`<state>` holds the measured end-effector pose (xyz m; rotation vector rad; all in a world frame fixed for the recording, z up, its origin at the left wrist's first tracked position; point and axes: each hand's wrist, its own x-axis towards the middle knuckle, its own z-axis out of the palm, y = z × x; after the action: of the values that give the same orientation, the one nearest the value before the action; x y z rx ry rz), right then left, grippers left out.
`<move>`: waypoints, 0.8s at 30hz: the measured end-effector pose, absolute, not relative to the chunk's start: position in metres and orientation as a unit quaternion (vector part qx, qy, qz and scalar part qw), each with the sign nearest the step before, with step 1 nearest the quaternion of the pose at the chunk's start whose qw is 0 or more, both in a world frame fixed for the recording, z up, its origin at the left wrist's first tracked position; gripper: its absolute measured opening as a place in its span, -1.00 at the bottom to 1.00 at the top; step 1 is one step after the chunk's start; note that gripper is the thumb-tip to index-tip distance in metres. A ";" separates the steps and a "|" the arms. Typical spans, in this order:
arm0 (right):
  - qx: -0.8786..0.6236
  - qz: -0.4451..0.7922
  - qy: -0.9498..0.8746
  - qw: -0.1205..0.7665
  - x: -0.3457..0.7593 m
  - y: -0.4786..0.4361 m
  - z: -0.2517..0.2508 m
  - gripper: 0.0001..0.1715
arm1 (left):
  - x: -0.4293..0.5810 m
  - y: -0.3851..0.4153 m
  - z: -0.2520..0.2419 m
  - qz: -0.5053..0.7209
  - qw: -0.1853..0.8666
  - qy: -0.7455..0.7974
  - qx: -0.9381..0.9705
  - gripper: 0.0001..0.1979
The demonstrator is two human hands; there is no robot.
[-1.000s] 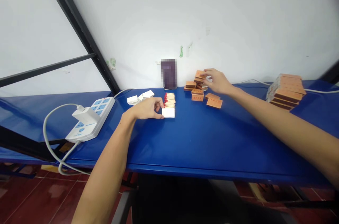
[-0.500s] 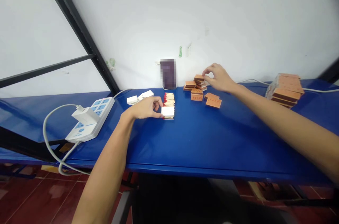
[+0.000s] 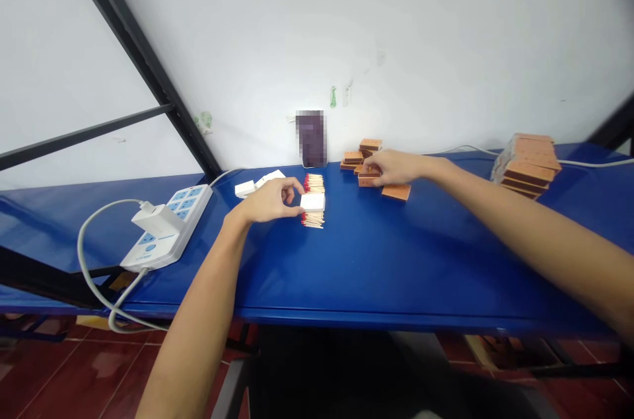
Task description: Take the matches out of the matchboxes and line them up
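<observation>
My left hand [image 3: 270,201] pinches a small white tray [image 3: 313,201], held just above a row of red-tipped matches [image 3: 314,184] lying on the blue table [image 3: 376,260]. My right hand [image 3: 396,166] reaches to the small pile of orange matchbox sleeves [image 3: 361,156] near the wall. Its fingers are curled down onto one low in the pile. One loose orange sleeve [image 3: 395,192] lies flat just in front of that hand.
Other white trays [image 3: 255,184] lie behind my left hand. A white power strip [image 3: 166,226] with a plugged adapter and grey cable sits at the left. A big stack of orange sleeves [image 3: 528,164] stands at the far right. A dark blurred object [image 3: 311,138] leans against the wall.
My right hand came down from the top of the orange pile to its lower front. My left hand lifted the white tray a little, showing the match ends under it.
</observation>
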<state>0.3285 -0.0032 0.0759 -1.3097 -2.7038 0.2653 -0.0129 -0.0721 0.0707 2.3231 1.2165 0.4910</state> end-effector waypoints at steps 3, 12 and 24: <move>-0.446 0.111 -0.883 0.097 0.337 -0.009 0.093 -0.81 | -0.011 -0.073 0.070 0.204 0.225 0.447 0.842 -0.68; -0.456 0.118 -0.867 0.161 0.339 -0.019 0.109 -0.78 | -0.022 -0.061 0.062 0.278 -0.068 0.581 0.762 -0.67; -0.306 0.105 -0.932 0.163 0.309 -0.039 0.105 -0.64 | -0.036 -0.060 0.061 0.249 -0.105 0.753 0.600 -0.74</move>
<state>0.3094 -0.0389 0.1050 -0.8725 -2.6584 0.2983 -0.0361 -0.0600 0.0611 2.0241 2.5368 0.8397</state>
